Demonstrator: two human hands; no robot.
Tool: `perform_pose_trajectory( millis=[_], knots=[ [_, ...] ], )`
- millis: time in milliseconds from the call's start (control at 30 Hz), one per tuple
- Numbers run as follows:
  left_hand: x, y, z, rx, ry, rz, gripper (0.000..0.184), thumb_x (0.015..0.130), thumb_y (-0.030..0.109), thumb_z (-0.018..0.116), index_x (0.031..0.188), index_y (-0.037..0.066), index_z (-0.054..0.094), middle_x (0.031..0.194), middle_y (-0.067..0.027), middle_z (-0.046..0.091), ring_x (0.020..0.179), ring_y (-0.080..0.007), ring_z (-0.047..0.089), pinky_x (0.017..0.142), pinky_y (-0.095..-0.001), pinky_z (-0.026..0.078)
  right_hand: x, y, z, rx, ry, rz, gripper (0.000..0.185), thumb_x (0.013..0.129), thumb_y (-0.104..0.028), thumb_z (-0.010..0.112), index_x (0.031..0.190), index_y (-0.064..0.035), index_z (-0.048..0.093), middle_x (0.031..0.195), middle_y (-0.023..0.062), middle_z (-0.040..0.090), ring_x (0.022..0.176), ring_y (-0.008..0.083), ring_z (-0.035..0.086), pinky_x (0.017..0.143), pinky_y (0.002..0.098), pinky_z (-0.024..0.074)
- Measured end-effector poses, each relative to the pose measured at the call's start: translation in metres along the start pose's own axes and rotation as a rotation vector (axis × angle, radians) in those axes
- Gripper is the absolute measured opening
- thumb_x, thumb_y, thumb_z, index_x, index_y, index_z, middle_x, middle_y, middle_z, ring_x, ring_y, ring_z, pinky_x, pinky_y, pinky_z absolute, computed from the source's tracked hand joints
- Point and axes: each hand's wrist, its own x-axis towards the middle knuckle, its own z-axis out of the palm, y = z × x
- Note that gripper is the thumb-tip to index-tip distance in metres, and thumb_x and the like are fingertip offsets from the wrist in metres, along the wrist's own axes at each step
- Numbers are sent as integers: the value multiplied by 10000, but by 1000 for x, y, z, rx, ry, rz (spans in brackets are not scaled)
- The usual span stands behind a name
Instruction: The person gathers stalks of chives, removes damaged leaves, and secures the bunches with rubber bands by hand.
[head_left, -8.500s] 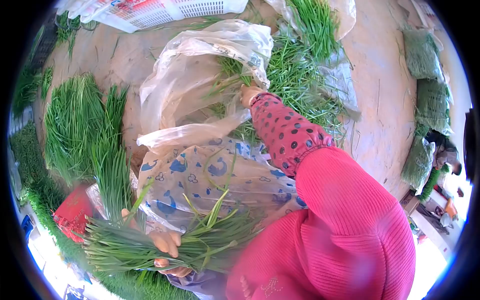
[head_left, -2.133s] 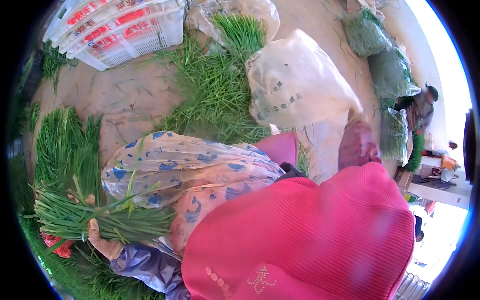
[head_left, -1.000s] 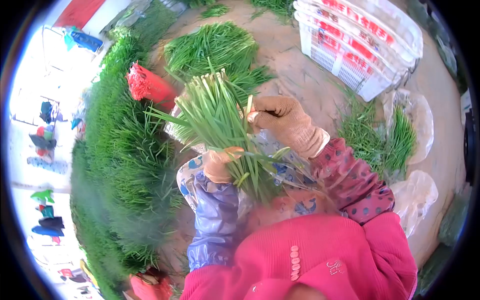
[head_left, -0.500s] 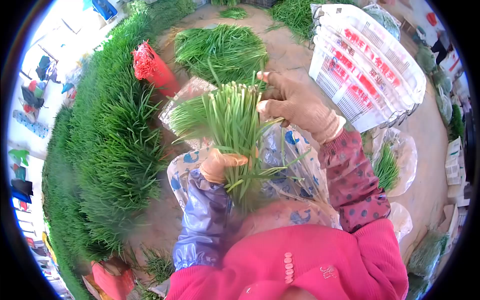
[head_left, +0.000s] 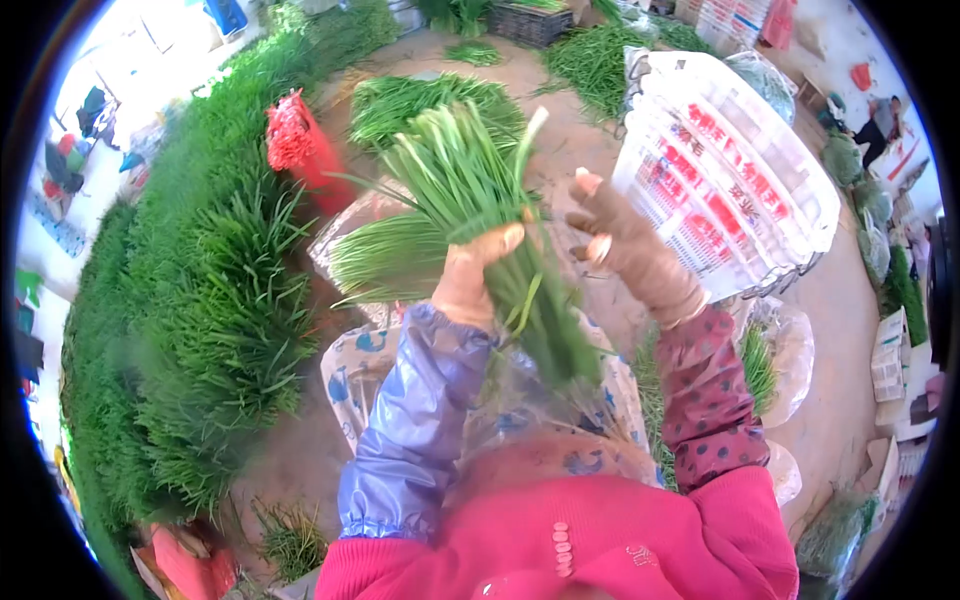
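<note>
Far left, a long bank of upright greens [head_left: 190,350] lines the floor [head_left: 285,455]. At its right edge stands a red bundle [head_left: 300,145], tilted, with frayed strands at the top. Next, a loose bunch [head_left: 385,260] lies across a patterned block [head_left: 375,212]; a flat pile [head_left: 435,100] is on the floor beyond. The left hand [head_left: 475,275], gloved, with a blue sleeve [head_left: 415,420], is clamped around the middle of the held bunch [head_left: 455,165]. This bunch is tilted, in front of the torso, above the printed apron [head_left: 355,375]. The right hand [head_left: 635,245], also gloved, is apart from the left, fingers spread and bent, just beside the bunch and not gripping it. Further right are nested white crates [head_left: 720,190], then a clear bag [head_left: 795,360] around cut greens [head_left: 757,370].
</note>
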Motion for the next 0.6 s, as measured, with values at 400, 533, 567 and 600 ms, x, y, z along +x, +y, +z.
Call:
perform_pose_trajectory(
  millis=[400, 533, 567, 600],
  knots=[
    [82, -143, 91, -84, 3, -788, 365, 781, 313, 782, 1087, 150, 668, 1098, -12, 648, 1077, -196, 550, 1003, -506, 315, -52, -15, -111, -668, -118, 714, 543, 656, -143, 718, 1155, -7, 551, 899, 115, 665, 820, 199, 623, 752, 327, 494],
    [91, -226, 104, -163, 230, -954, 304, 778, 356, 782, 1005, 199, 656, 991, 8, 673, 936, -189, 614, 807, -431, 407, -57, -3, -138, -843, -122, 991, 529, 664, -181, 721, 1137, -11, 555, 866, 104, 664, 787, 187, 625, 721, 310, 496],
    [96, -257, 97, -395, 260, -972, 253, 797, 261, 774, 995, 159, 654, 972, -11, 675, 891, -212, 642, 796, -460, 501, -58, 13, -145, -719, -120, 1124, 523, 664, -191, 724, 1124, -6, 557, 867, 107, 665, 786, 192, 627, 717, 315, 497],
    [94, -282, 91, -416, 259, -999, 253, 797, 261, 774, 995, 159, 654, 972, -11, 675, 891, -212, 642, 796, -460, 501, -58, 25, -149, -590, -113, 1254, 517, 664, -201, 726, 1111, -2, 559, 869, 109, 665, 784, 197, 628, 713, 320, 498]
  ],
)
